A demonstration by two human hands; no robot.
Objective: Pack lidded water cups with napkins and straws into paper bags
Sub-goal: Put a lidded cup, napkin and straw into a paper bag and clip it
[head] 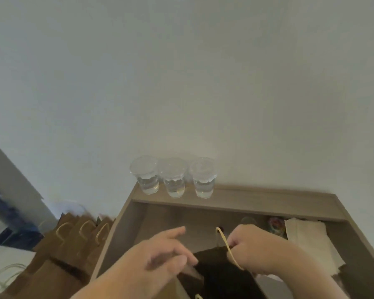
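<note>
Right hand [252,248] clenched on handle [224,240], left hand [160,254] loose

Three lidded cups [174,176] stand on the shelf [257,200]; napkins [307,240] lie below, right.

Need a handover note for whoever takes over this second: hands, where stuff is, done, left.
Left hand: at the near-left rim of the open bag; blurred, grip unclear.
Right hand: pinches the bag's far rim by the handle.
Cups: three, lidded, with water, in a row on the shelf.
Napkins: right of the open bag.
Other bags: left of the desk; contents not visible.
Straws: not clearly seen.
Done: one bag held open; its inside is too dark to read.
Left: the three cups, with napkins and straws, go into bags.
</note>
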